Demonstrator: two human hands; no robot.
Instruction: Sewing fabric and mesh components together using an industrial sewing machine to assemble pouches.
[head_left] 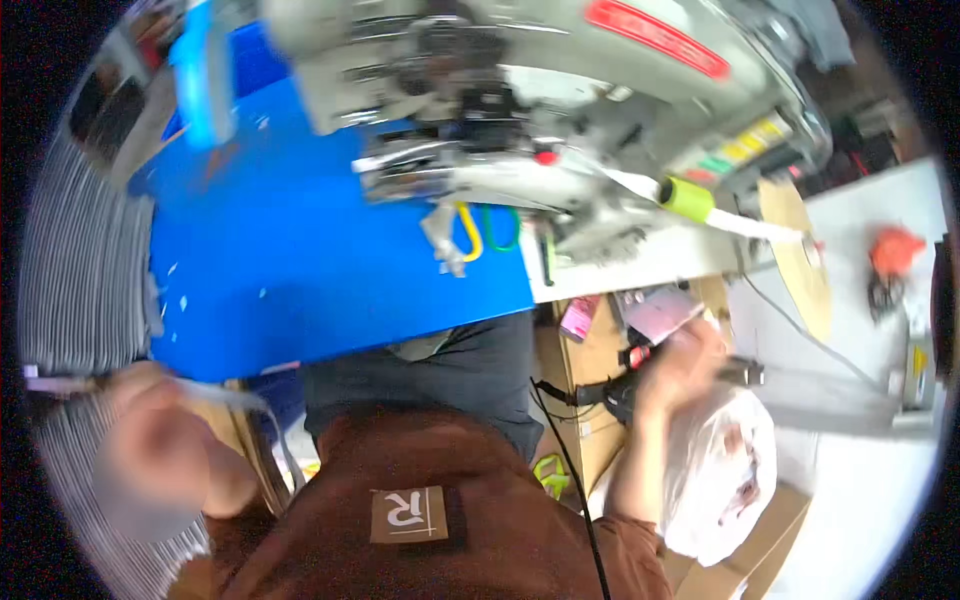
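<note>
Left of the blue table (300, 270), the grey stack (85, 260) lies ahead-left of the nearer left hand (155, 435), long axis running forward; blur prevents determining whether that hand or the distant right hand (686, 365) grips anything.

Ridged matt stack (85, 270), crinkled plastic bag (712, 500)

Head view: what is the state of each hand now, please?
Left hand: near the grey stacked pieces; blurred, grip cannot be told.
Right hand: near the white plastic bag; blurred, grip cannot be told.
</note>
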